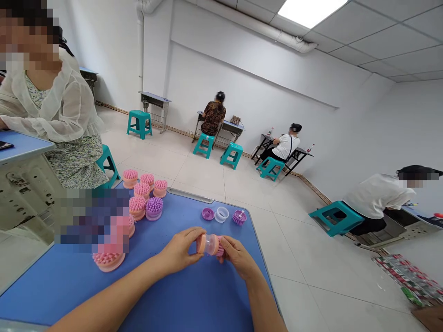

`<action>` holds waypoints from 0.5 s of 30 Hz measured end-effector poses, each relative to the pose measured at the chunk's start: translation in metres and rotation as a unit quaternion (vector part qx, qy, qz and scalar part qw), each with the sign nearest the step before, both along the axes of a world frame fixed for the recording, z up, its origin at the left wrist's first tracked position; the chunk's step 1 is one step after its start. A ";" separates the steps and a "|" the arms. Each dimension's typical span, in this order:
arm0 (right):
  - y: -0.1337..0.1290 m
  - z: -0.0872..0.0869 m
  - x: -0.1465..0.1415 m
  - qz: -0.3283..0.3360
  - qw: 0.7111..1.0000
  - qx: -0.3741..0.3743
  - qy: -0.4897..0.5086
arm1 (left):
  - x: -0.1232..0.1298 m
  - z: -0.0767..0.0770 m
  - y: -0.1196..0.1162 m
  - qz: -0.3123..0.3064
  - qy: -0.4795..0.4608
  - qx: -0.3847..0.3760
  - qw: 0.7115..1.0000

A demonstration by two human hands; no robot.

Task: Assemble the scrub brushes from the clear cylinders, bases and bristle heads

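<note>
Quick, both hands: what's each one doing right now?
Left hand: closed, holding the pink brush with clear cup.
Right hand: closed, holding its other end.

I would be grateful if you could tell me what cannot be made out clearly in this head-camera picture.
- Head view: the left hand and right hand cover much of the pink brush and clear cup, hiding how they meet.
- Head view: a pixelated patch hides most of the nearest pink-bristled brush and whatever lies beside it.
- Head view: the left frame edge cuts off a dark flat object.
</note>
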State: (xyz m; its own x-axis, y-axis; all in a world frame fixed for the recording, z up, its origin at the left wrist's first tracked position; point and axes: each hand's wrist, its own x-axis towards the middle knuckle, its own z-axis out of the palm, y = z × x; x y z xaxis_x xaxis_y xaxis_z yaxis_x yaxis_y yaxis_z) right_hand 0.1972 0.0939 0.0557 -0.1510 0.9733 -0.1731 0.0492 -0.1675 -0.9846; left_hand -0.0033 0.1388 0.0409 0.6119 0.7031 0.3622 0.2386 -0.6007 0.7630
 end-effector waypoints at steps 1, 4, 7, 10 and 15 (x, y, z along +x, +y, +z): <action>0.000 0.000 0.000 -0.004 1.000 -0.006 0.007 | 0.001 0.000 0.000 0.005 -0.002 -0.009 1.000; -0.002 0.002 -0.001 -0.011 0.999 -0.019 0.043 | 0.002 0.001 -0.001 0.031 -0.002 -0.034 0.999; -0.003 0.004 -0.002 0.005 0.999 0.010 0.053 | 0.003 0.000 -0.001 0.032 0.003 -0.027 0.999; -0.002 0.004 -0.004 0.018 0.999 0.022 0.021 | 0.001 0.000 0.000 0.002 0.013 0.022 1.000; 0.000 -0.002 -0.007 0.016 1.000 -0.015 -0.009 | 0.000 0.004 0.001 -0.024 0.019 0.082 0.996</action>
